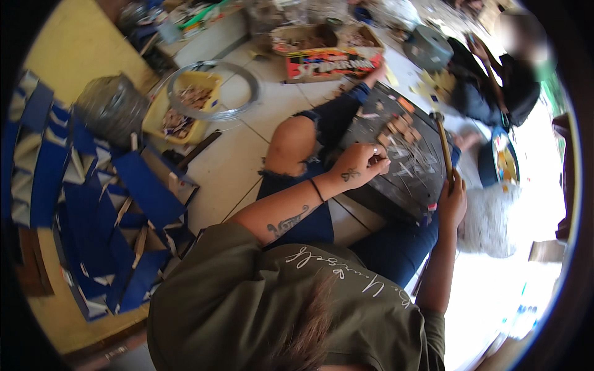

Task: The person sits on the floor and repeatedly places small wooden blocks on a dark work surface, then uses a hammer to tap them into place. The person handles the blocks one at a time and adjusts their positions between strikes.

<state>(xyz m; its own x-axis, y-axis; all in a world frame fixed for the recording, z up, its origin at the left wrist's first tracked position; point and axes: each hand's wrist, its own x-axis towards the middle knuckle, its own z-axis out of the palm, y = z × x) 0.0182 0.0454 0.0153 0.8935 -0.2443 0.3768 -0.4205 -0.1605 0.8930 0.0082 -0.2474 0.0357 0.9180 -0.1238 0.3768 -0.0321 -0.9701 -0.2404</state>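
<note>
My right hand (453, 201) is wrapped round the wooden handle of a hammer (445, 145), whose metal head points away from me above the right edge of a dark board (387, 196). Over the board's near left part is my left hand (370, 164), its fingers curled together; what they hold, if anything, is hidden. Beyond that hand lies a group of small wooden blocks (401, 128). Thin pale strips or wires (417, 159) are scattered beside them on the board, which rests between my legs.
Blue angular pieces (133, 179) are heaped at the left. Near them stand a yellow tub (210, 102) of small wooden pieces and a wire coil (252, 93). A printed carton (334, 65) is at the back. Another person (489, 80) sits at far right, near a dark bucket (489, 162).
</note>
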